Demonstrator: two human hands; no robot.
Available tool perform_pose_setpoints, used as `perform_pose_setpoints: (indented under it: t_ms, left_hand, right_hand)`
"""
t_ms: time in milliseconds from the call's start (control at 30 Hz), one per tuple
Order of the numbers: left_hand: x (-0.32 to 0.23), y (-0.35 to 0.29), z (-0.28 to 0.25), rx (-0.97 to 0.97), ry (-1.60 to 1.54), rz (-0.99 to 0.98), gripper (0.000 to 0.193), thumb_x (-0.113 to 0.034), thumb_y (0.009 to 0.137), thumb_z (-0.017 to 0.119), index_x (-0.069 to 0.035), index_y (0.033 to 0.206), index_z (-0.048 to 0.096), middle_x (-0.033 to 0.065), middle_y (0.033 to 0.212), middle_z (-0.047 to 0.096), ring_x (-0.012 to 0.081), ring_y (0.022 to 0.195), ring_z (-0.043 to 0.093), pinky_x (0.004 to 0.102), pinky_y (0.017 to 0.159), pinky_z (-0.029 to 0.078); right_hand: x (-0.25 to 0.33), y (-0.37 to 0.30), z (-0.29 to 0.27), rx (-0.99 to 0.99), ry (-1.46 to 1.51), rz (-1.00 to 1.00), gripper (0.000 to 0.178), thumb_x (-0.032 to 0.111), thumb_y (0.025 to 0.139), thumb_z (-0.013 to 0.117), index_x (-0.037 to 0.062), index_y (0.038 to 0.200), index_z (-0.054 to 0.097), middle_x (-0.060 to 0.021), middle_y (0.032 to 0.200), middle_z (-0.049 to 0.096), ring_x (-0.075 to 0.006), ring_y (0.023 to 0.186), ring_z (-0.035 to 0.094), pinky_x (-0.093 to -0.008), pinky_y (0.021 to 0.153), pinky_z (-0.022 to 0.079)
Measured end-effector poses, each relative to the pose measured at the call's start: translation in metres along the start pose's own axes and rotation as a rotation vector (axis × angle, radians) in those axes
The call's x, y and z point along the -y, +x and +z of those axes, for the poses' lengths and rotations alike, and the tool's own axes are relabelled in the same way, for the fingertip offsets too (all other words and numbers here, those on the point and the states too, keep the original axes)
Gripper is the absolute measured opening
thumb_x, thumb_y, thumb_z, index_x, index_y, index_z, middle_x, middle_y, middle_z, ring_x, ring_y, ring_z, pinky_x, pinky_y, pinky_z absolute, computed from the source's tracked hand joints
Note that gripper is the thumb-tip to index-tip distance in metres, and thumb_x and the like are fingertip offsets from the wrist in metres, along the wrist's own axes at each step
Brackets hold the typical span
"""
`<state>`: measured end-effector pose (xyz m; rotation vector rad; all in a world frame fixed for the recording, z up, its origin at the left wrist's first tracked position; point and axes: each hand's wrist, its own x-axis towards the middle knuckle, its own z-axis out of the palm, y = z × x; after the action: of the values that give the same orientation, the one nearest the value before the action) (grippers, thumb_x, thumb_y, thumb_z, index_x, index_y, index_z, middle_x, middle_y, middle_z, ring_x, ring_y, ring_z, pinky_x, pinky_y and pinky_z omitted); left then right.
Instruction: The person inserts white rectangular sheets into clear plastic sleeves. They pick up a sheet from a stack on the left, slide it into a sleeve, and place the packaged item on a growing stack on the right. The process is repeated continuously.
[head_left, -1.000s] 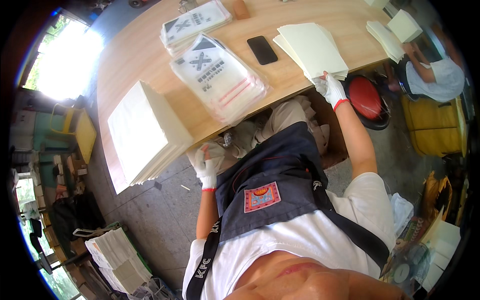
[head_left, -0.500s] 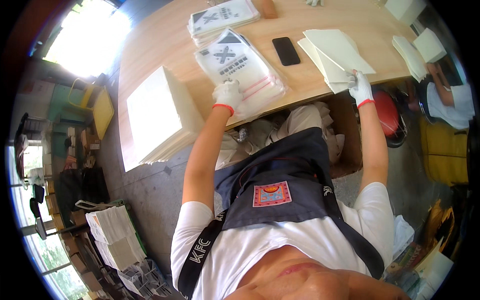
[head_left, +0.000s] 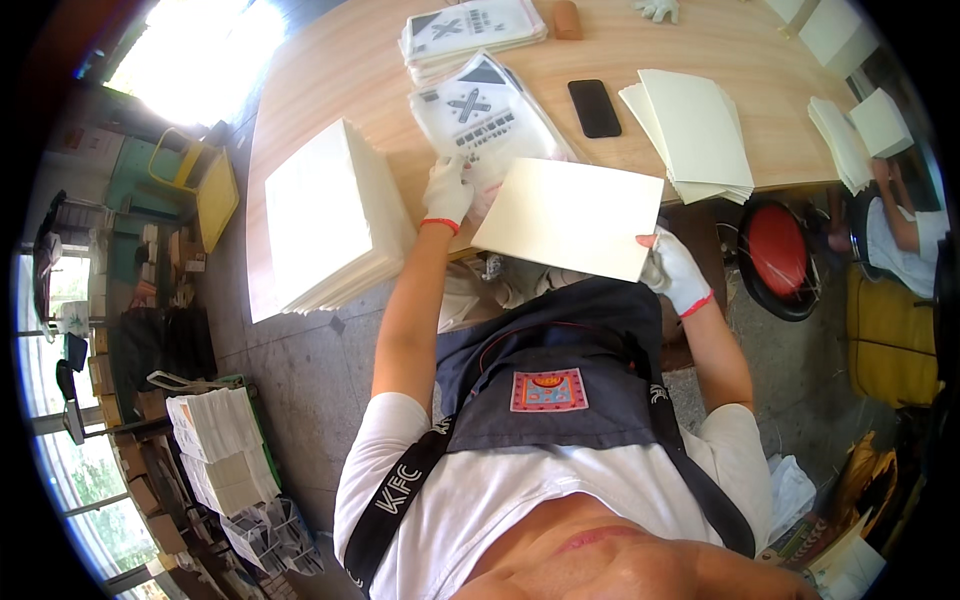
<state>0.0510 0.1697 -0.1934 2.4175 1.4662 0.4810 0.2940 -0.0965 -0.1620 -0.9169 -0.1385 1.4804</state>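
A broad, pale wooden table [head_left: 330,85] spread before the person. On its left stood a tall, squared stack of off-white paper [head_left: 325,220]; toward the middle lay a fanned pile of clear plastic bags with dark printing [head_left: 485,115], a second, similar bag pile [head_left: 470,38] beyond it. A lower, uneven pile of cream rectangular sheets [head_left: 700,130] sat on the right.

The flat cream rectangular piece [head_left: 575,215] was held over the near table edge, overlapping the nearer bags. The white-gloved right hand [head_left: 676,272] was closed on its lower right corner, thumb on top. The white-gloved left hand [head_left: 447,190], fingers partly curled, touched the nearer bags' left side.

Judging by this layout, the piece was clear of the right-hand pile but not inside a bag; plenty of sheets and bags were left.

The right fingers were hidden underneath, and whether the left ones pinched a bag could not be told. The piece covered the bags' near end; glare washed out the tall stack's top.
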Motion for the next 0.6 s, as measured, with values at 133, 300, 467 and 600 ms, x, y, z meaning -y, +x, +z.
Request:
perform_pose_setpoints:
  t_ms: [133, 300, 467, 600]
  left_hand:
    - [-0.002, -0.01, -0.006, -0.152, -0.057, 0.059, 0.021, -0.009, 0.073, 0.055, -0.015, 0.091, 0.061, 0.0043, 0.102, 0.057, 0.0262, 0.098, 0.053, 0.0383, 0.077, 0.047]
    - [-0.007, -0.01, -0.019, -0.105, -0.304, 0.058, 0.027, 0.0, 0.071, 0.051, -0.013, 0.092, 0.063, 0.0067, 0.09, 0.058, 0.0254, 0.081, 0.056, 0.0347, 0.071, 0.047]
    - [-0.003, -0.008, -0.027, -0.101, -0.564, 0.169, 0.038, 0.008, 0.07, 0.044, -0.009, 0.099, 0.062, 0.0082, 0.084, 0.055, 0.0206, 0.071, 0.053, 0.0296, 0.068, 0.045]
    - [0.002, -0.012, -0.025, -0.048, -0.571, 0.132, 0.041, 0.009, 0.07, 0.041, -0.008, 0.102, 0.061, 0.0083, 0.082, 0.052, 0.018, 0.069, 0.05, 0.0271, 0.068, 0.044]
  right_hand:
    - [-0.03, 0.012, -0.016, -0.063, 0.056, -0.051, 0.022, 0.008, 0.083, 0.051, 0.0048, 0.105, 0.048, -0.0084, 0.08, 0.059, -0.0113, 0.04, 0.049, -0.0202, 0.029, 0.036]
    - [-0.044, 0.0, 0.002, -0.122, 0.195, -0.024, 0.018, 0.008, 0.083, 0.052, 0.0093, 0.101, 0.05, -0.0043, 0.079, 0.058, -0.0097, 0.042, 0.048, -0.0181, 0.03, 0.034]
    - [-0.046, -0.005, 0.006, -0.089, 0.177, -0.021, 0.016, 0.008, 0.083, 0.052, 0.0081, 0.099, 0.05, -0.0046, 0.079, 0.058, -0.0097, 0.041, 0.046, -0.0181, 0.029, 0.032]
    - [-0.031, -0.007, -0.009, 0.036, 0.128, 0.144, 0.016, 0.017, 0.087, 0.05, 0.0037, 0.096, 0.051, -0.0045, 0.063, 0.055, -0.0056, 0.03, 0.033, -0.0188, 0.026, 0.023]
